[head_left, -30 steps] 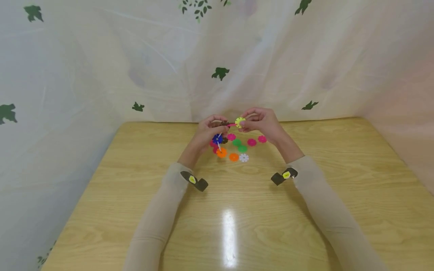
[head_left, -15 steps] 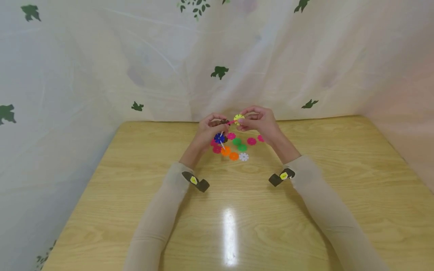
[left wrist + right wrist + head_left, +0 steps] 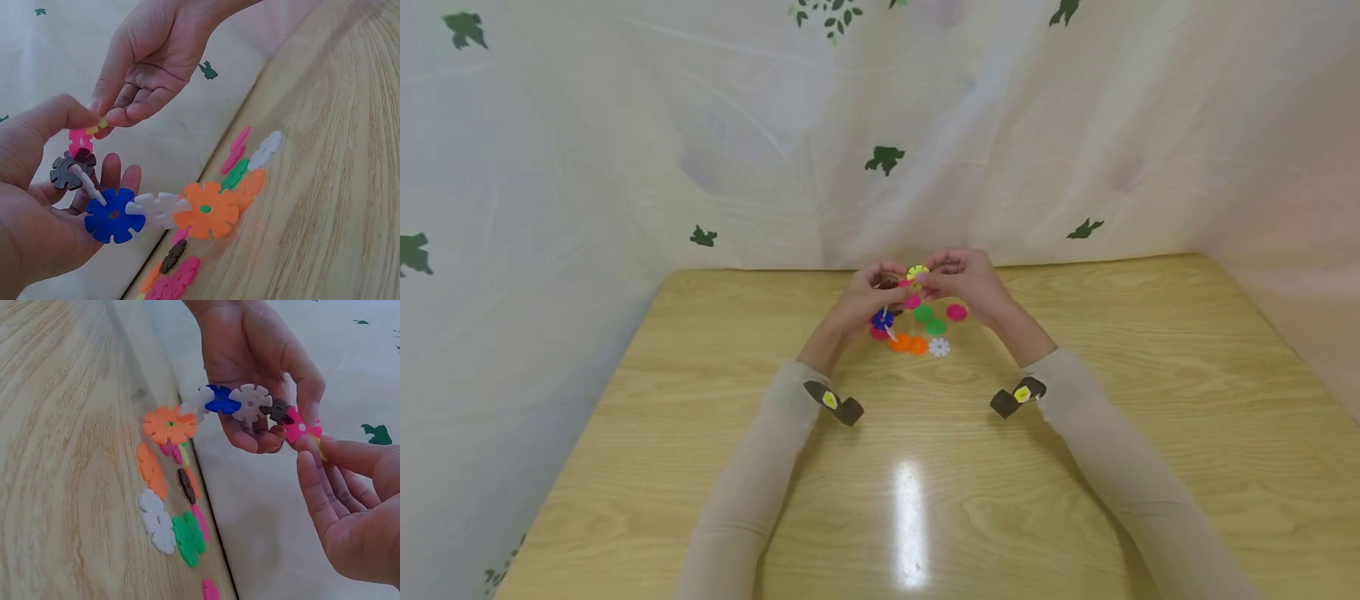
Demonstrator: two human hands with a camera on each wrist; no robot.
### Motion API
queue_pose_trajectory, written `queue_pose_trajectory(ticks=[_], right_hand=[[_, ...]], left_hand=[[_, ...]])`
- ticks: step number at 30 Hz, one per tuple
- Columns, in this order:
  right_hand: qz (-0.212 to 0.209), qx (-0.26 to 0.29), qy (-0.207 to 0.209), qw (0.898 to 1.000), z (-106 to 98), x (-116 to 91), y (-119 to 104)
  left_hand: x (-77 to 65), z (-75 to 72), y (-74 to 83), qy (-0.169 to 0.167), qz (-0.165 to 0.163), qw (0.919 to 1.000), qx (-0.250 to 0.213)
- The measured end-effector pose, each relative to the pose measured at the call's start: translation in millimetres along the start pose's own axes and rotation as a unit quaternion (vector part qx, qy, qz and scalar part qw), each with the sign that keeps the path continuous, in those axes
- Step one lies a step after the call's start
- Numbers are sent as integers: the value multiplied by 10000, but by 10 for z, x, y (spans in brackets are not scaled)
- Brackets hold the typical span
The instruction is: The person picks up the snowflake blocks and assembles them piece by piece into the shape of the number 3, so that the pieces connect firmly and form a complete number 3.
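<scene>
My left hand (image 3: 852, 307) holds a chain of notched plastic snowflake discs, its thumb and fingers at the pink disc (image 3: 301, 427). From there the chain runs through a brown disc (image 3: 67, 171), a white disc (image 3: 250, 404), a blue disc (image 3: 115, 216) and another white disc (image 3: 157, 211) to an orange disc (image 3: 207, 210) at the loose end, which hangs over the table. My right hand (image 3: 976, 283) pinches a yellow disc (image 3: 917, 273) against the pink one. Fingertips cover much of the yellow disc in both wrist views; how deeply its slot sits cannot be seen.
Loose discs lie on the wooden table (image 3: 1000, 483) below the hands: green (image 3: 936, 327), white (image 3: 939, 347), orange (image 3: 917, 345), pink (image 3: 957, 312) and several others. A patterned cloth (image 3: 760, 167) hangs behind the table's far edge.
My right hand has moved left and slightly down with the yellow disc, closer to my left hand. The left hand has shifted slightly right, and the chain hangs a little lower.
</scene>
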State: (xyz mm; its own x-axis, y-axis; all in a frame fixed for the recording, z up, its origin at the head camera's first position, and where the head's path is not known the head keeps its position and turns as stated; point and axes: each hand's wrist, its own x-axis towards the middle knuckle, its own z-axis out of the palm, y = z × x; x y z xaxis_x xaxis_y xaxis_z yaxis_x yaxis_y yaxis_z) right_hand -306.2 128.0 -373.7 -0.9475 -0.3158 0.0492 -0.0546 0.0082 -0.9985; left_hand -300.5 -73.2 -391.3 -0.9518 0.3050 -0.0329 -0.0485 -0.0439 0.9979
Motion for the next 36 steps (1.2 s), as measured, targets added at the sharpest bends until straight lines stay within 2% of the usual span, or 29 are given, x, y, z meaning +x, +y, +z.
queue_pose_trajectory(ticks=[6,11,15,18,23,27,32,36], right_hand=[[275,-254,-64,9993,-14,7,7],[307,-512,-230,9980,-24,23,31],[320,-612,-426,9967,-46,19,23],[356,-937,-619,9930,-86,11,2],[354,-1562,-1336,9780,-191,4,-14],[450,-1934,-1943,9606,-267,13,14],[625,-2400,-2368,9394,-336,-5,48],[556,-2636,-2635,9263,-360,-59,68]], left_hand=[[4,10,-19,-132,43,9999,88],[0,-1,-31,-55,99,9999,34],[-5,-16,-15,22,-68,10000,-58],[-6,-30,5,47,-211,9997,-79],[3,-63,15,106,-340,9993,72],[6,-87,16,121,-233,9994,239],[1,-110,36,184,-123,9996,196],[1,-120,57,184,-174,9996,99]])
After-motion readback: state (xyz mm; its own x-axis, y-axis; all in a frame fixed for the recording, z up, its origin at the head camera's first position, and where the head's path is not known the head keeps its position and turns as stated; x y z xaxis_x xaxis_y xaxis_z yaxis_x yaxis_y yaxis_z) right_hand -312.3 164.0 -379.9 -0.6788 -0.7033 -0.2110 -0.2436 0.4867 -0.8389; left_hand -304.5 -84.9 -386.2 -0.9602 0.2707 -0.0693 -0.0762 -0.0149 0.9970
